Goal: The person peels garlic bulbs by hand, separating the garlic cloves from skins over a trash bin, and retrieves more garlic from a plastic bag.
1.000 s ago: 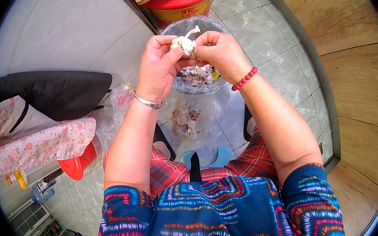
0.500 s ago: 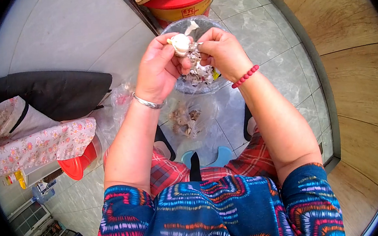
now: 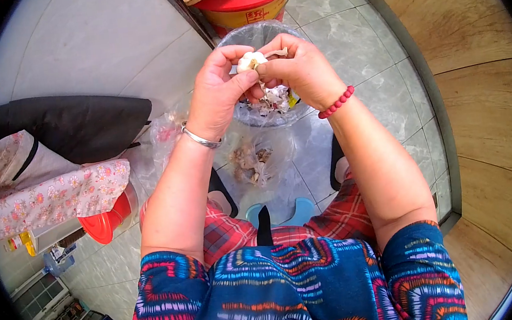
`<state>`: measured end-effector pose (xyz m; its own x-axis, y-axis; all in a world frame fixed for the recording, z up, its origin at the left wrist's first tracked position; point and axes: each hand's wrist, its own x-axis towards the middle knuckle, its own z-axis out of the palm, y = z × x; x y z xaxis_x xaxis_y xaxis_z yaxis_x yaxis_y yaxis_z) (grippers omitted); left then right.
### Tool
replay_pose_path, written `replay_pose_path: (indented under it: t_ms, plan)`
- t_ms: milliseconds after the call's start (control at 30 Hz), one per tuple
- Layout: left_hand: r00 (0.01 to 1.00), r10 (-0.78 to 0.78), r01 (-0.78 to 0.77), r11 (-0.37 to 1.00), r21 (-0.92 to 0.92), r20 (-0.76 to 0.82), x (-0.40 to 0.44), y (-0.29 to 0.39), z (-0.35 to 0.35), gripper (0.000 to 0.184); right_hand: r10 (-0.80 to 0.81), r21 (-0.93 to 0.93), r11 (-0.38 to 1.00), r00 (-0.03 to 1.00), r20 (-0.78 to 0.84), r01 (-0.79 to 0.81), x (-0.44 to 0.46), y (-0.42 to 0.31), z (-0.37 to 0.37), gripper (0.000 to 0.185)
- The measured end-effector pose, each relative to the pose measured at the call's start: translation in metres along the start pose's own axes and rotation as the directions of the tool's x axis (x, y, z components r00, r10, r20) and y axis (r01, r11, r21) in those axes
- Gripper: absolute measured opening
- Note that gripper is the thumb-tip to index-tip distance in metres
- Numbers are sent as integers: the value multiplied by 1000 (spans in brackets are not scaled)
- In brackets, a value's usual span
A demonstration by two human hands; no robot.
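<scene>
A white garlic bulb (image 3: 250, 60) is held over the bin, pinched by the fingers and thumb of my left hand (image 3: 223, 80). My right hand (image 3: 300, 71) closes on the bulb's right side, thumb against it. A dry tan strip of stalk or skin (image 3: 278, 53) pokes out above my right thumb. Beneath both hands stands a bin (image 3: 234, 38) lined with clear plastic. White and purplish garlic skins (image 3: 276, 100) lie inside it. My hands hide part of the bin.
A clear plastic bag (image 3: 273, 152) with brownish bulbs or scraps (image 3: 253, 165) lies on the tiled floor between my feet. Behind the bin is a red-lidded bucket (image 3: 248, 2). A floral cloth (image 3: 58, 198) and a red container (image 3: 106, 222) are at left; wooden panels (image 3: 483, 109) stand right.
The garlic bulb has turned and moved slightly right, and my right hand has closed in on it. A loose pale skin piece above the bin is no longer seen there.
</scene>
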<state>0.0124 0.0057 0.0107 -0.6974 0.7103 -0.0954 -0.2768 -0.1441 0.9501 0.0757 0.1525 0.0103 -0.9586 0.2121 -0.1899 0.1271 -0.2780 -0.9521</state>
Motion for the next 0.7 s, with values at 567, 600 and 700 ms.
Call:
replay_pose_path:
  t_ms: [567,600,700]
  plan:
    - [998,-61,56,968,-245,-13,1,-3,-5,25,-20,52,998,999,-50,22,0,0,4,11]
    - [998,-62,57,968,-245,-13,1,-3,-5,25,-19,52,998,999,-51,22,0,-1,4,11]
    - [999,-41,39,974,-223,-4,1,-5,-6,26,-29,-35,999,999,-40,28,0,0,1,11]
